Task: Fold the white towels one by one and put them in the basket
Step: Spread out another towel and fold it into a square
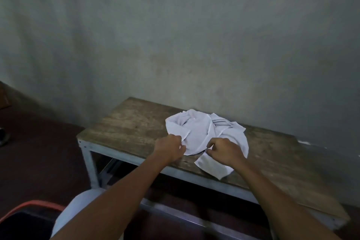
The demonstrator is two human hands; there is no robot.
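A crumpled heap of white towels [202, 128] lies on the wooden table [128, 128], towards its far side by the wall. My left hand [170, 149] pinches the heap's near-left edge with curled fingers. My right hand [224, 151] pinches the cloth at the near middle, where a flap of towel [212, 165] runs down to the table's front edge. The basket [29, 207], dark inside with a red rim, shows at the bottom left, low beside the table.
A grey plaster wall [175, 35] stands right behind the table. The table has a pale metal frame [87, 158] with crossbars below. Dark red floor [39, 142] spreads to the left. A pale cloth-covered shape [78, 206] sits by the basket.
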